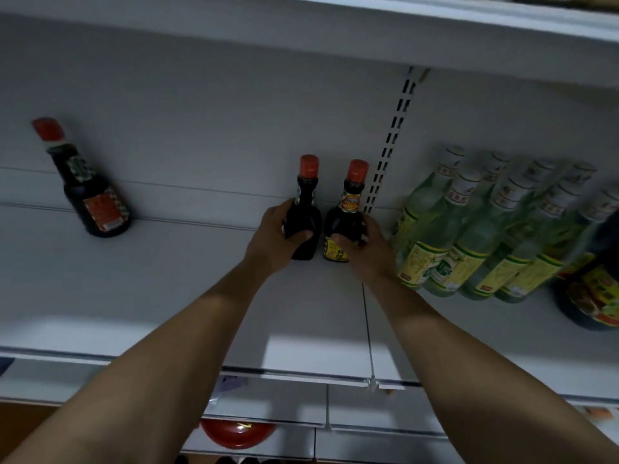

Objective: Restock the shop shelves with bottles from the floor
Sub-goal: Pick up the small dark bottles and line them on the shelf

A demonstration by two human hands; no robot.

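Dark left bottle [305,212], right bottle [345,212] upright; left hand [273,237], right hand [365,244] clamp one each.

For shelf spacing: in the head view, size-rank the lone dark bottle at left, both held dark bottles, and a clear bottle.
1. Lone dark bottle and clear bottle: close, wide-angle stretch leaves it unsure.
2. Left-hand bottle and right-hand bottle: alike.

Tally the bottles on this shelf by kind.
Small dark bottles, red caps: 3
Clear bottles, white caps: about 8 (blurred, overlapping)
Large dark bottle, cut off at the right edge: 1
Total: about 12
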